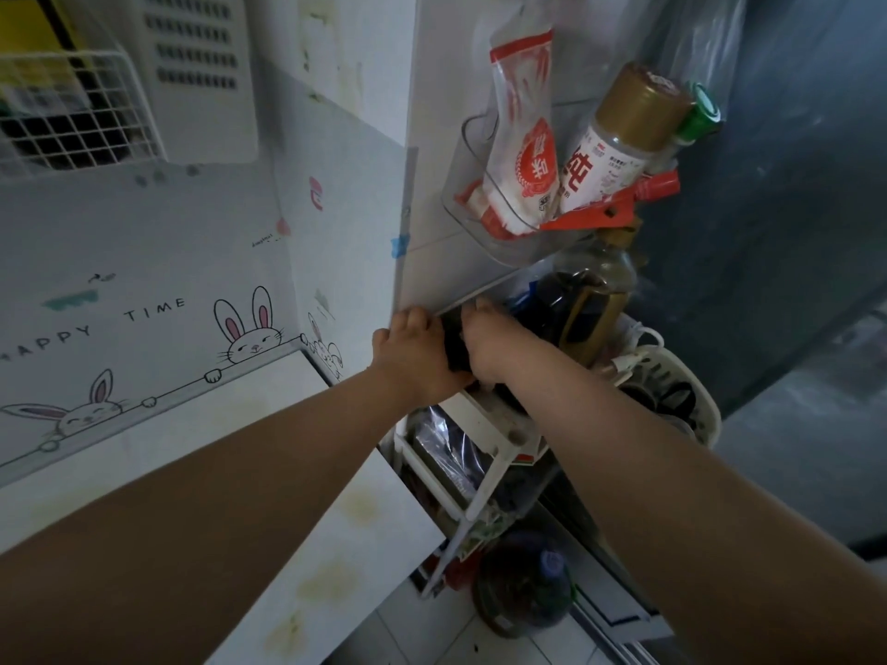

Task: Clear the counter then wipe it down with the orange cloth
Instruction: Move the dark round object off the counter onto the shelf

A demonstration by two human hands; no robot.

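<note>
Reaching forward together, two bare hands meet at the top of a white rack (473,477) beside the counter (307,544): the left hand (413,357) and the right hand (489,350) lie side by side, both curled around one dark object (453,345) clamped between them. What that object is cannot be told; only a black strip of it shows between the two palms, and the fingertips are partly hidden against the wall edge. One counter surface is visible, pale and bare, lying below and to the left of the grip and passing beneath the left forearm; it carries several yellowish stains. No orange cloth can be identified. Just beyond the grip, to the right, stands one large dark bottle (583,309) with a gold label. Above the grip, one clear wall holder (504,232) contains one red-and-white pouch (525,156), one gold-capped jar (619,141), one green-capped bottle (701,112) and one red clip (619,208). Right of the grip sits one white basket (691,376) of dark items. Left of the grip, four rabbits are printed on the wall sheet (158,261), and one white wire basket (72,112) hangs well above.
</note>
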